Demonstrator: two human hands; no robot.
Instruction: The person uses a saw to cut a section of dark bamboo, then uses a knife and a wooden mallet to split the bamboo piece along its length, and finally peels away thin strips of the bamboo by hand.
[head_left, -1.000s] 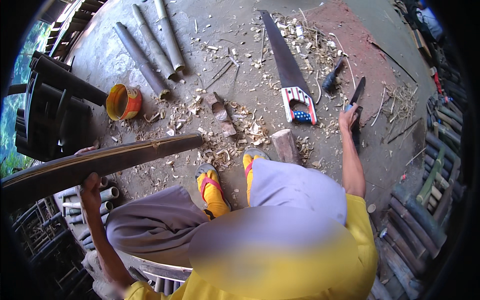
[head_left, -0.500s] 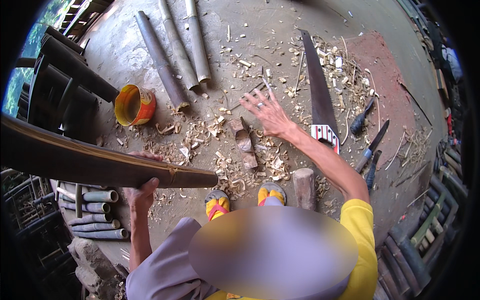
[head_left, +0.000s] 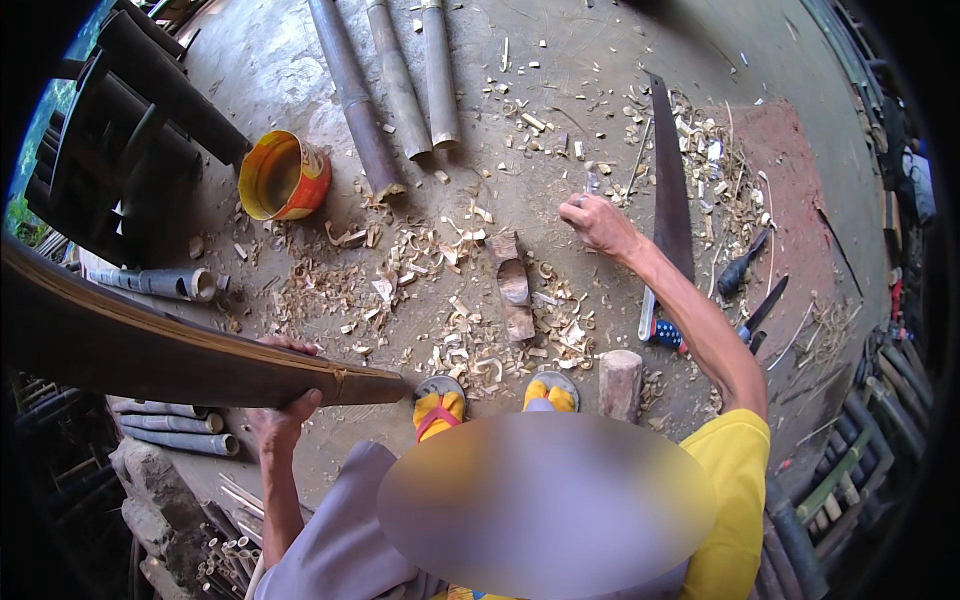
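My left hand point(head_left: 280, 410) is wrapped round a long, dark split bamboo length point(head_left: 200, 365), its fingers over the pale cut edge and its thumb below. The bamboo slants in from the left and narrows toward my feet. My right hand point(head_left: 605, 222) is closed out over the floor. Something small and pale shows just above its fingers, too unclear to name. Beneath my right forearm lies a handsaw point(head_left: 672, 180), its handle partly covered. A notched wooden block point(head_left: 512, 285) lies between the hands among curled shavings point(head_left: 470, 345).
A red and yellow bucket point(head_left: 312, 190) stands at the left, beside several bamboo poles point(head_left: 357, 100). A short wooden stump point(head_left: 620, 385) is by my right foot. A dark-handled tool point(head_left: 742, 265) and a knife point(head_left: 768, 303) lie at the right. Rocks point(head_left: 160, 490) sit lower left.
My right hand has gone from spread fingers to closed. The view has shifted, so floor things appear farther right. The left hand still grips the bamboo.
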